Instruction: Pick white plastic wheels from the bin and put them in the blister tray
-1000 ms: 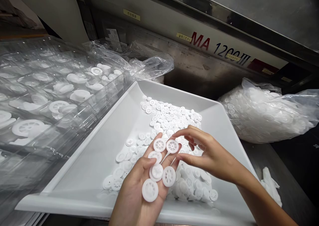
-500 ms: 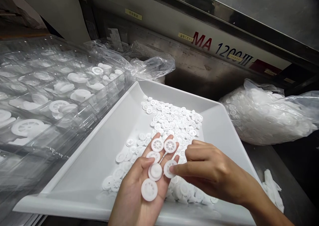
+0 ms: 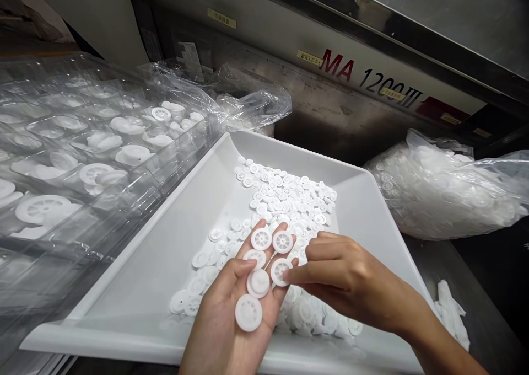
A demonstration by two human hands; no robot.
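Note:
My left hand (image 3: 231,314) lies palm up over the near edge of a white tray (image 3: 157,264), fingers stretched out, with several small white spoked plastic wheels (image 3: 258,281) resting on the palm and fingers. My right hand (image 3: 347,284) comes in from the right, its fingers curled, and its fingertips press on one wheel (image 3: 280,271) that lies on my left fingers. A heap of the same white wheels (image 3: 289,198) fills the middle of the tray, under and beyond both hands.
A clear blister tray (image 3: 82,154) with larger white wheels in its pockets stands at the left. A clear bag full of white wheels (image 3: 446,193) lies at the right. Crumpled plastic film (image 3: 248,102) lies behind the tray, below a machine panel (image 3: 372,77).
My right hand came down from above the heap, curled its fingers and set its fingertips on a wheel on my left fingers. That wheel shifted slightly toward the palm. My left hand stayed put.

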